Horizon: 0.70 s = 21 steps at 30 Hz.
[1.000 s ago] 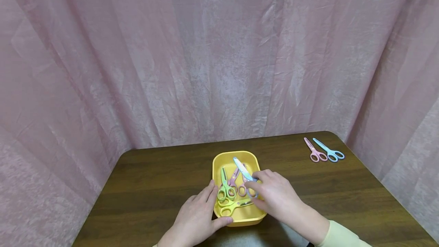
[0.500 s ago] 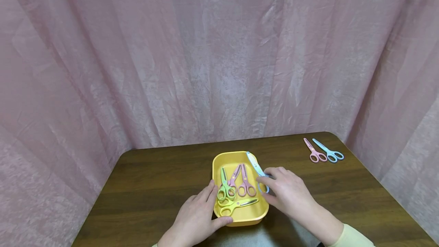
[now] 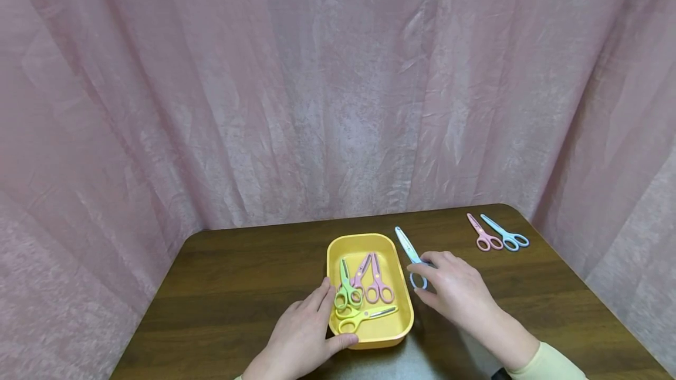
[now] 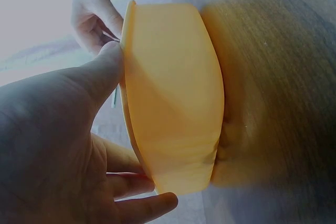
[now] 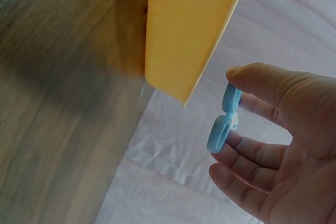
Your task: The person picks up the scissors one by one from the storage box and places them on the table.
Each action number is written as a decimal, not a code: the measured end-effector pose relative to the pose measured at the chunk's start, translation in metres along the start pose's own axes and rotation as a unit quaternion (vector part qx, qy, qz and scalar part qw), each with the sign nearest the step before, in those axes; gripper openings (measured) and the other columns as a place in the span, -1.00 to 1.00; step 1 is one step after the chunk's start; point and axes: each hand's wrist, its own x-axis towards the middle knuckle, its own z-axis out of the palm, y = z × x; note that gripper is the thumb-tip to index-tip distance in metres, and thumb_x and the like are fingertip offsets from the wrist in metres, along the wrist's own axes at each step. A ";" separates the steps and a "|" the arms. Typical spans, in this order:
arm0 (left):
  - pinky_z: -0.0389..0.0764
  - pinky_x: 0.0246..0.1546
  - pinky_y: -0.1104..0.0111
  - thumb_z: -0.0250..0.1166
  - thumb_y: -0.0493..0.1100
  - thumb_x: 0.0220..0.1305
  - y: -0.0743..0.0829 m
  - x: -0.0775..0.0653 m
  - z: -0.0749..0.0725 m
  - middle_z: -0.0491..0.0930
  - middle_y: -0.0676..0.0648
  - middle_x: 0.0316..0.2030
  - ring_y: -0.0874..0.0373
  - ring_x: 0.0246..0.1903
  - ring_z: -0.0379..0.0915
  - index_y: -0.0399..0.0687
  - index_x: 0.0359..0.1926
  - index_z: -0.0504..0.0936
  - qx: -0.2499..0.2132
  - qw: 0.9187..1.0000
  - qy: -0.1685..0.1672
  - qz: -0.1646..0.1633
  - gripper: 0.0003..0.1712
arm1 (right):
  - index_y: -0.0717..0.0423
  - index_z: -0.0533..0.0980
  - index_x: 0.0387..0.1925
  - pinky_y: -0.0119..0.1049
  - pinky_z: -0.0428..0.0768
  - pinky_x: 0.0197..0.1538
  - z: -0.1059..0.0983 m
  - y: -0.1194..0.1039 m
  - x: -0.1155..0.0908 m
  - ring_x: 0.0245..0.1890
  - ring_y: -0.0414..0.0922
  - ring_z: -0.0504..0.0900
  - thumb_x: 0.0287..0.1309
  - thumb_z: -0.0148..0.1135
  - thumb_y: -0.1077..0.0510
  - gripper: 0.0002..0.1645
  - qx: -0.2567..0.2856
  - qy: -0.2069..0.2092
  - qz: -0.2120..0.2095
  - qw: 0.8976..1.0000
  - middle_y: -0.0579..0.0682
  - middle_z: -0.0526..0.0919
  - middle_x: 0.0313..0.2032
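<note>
Your right hand [image 3: 450,284] is pinching the blue scissors [image 3: 406,245] by their handle loops [image 5: 216,136], just right of the yellow tray [image 3: 361,243] your spread left hand [image 3: 303,332] is touching; probably light and stiff, they're suiting that hold.

Wooden table [image 3: 253,274]: tray [image 3: 385,327], pink scissors [image 3: 480,231], blue scissors [image 3: 503,233]

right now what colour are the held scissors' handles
Light blue; the handles show best in the right wrist view.

We are counting one pair of scissors [image 3: 406,245] between the right fingers [image 5: 247,169], two pairs [image 3: 494,225] beyond them, and four pairs [image 3: 345,284] in one tray [image 3: 385,329] touching the left fingers [image 4: 147,210].
</note>
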 end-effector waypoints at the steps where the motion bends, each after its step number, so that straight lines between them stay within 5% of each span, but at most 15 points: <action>1: 0.60 0.32 -0.09 0.32 0.58 0.38 0.000 0.000 0.000 0.33 -0.27 0.62 -0.12 0.51 0.42 -0.28 0.61 0.43 0.000 1.000 0.001 0.001 0.20 | -0.17 0.81 -0.01 -0.02 0.74 -0.26 0.000 0.001 -0.001 -0.10 0.03 0.74 -0.18 0.84 0.09 -0.42 -0.001 -0.001 0.003 1.000 0.00 0.75 -0.05; 12: 0.60 0.32 -0.07 0.32 0.58 0.38 -0.001 0.000 0.001 0.34 -0.28 0.61 -0.11 0.51 0.43 -0.28 0.60 0.43 0.003 1.000 0.010 0.005 0.19 | -0.17 0.80 -0.06 -0.05 0.70 -0.32 0.001 0.015 -0.004 -0.16 0.00 0.72 -0.17 0.84 0.09 -0.45 -0.004 -0.006 0.026 1.000 -0.01 0.75 -0.09; 21: 0.61 0.31 -0.08 0.32 0.59 0.37 -0.001 0.000 0.001 0.34 -0.27 0.62 -0.11 0.50 0.44 -0.26 0.61 0.43 0.004 1.000 0.008 0.004 0.19 | -0.17 0.80 -0.09 -0.02 0.71 -0.29 0.006 0.025 -0.010 -0.17 0.00 0.70 -0.12 0.82 0.10 -0.51 0.006 -0.062 0.070 0.996 -0.06 0.76 -0.13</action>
